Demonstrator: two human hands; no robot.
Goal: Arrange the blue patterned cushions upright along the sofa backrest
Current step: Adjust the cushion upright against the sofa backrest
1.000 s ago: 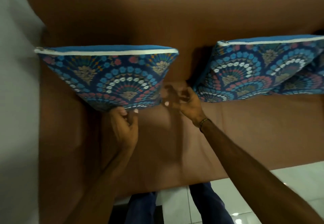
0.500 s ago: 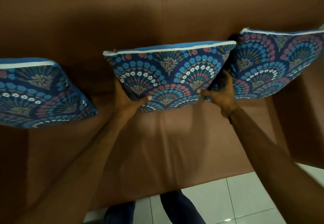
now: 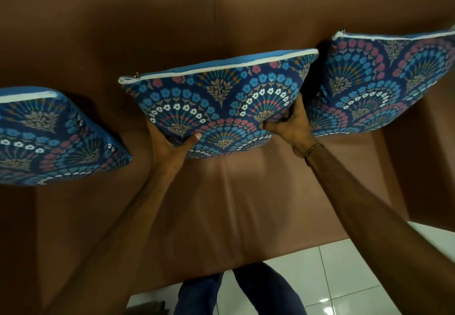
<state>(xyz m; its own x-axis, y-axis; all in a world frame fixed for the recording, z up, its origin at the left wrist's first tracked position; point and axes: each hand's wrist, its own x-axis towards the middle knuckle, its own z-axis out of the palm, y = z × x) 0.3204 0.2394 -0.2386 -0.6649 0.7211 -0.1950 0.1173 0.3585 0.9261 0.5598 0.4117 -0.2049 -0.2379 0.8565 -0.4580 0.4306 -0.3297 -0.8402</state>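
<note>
Three blue patterned cushions with white zip edges stand along the brown sofa backrest (image 3: 172, 19). The middle cushion (image 3: 216, 97) is upright, and both my hands hold it. My left hand (image 3: 170, 142) grips its lower left corner, thumb on the front face. My right hand (image 3: 293, 127) clasps its lower right corner. The left cushion (image 3: 49, 137) leans at the frame's left edge, partly cut off. The right cushion (image 3: 389, 85) stands against the backrest just right of the middle one, and the two seem to touch.
The brown sofa seat (image 3: 221, 203) spreads below the cushions, with a seam down its middle. A sofa arm (image 3: 430, 154) rises at the right. White floor tiles (image 3: 344, 277) and my legs in blue trousers (image 3: 246, 290) show at the bottom.
One second ago my hands were at the left cushion; they then shifted right and gripped the middle cushion. Since half a second ago the cushion looks larger in frame.
</note>
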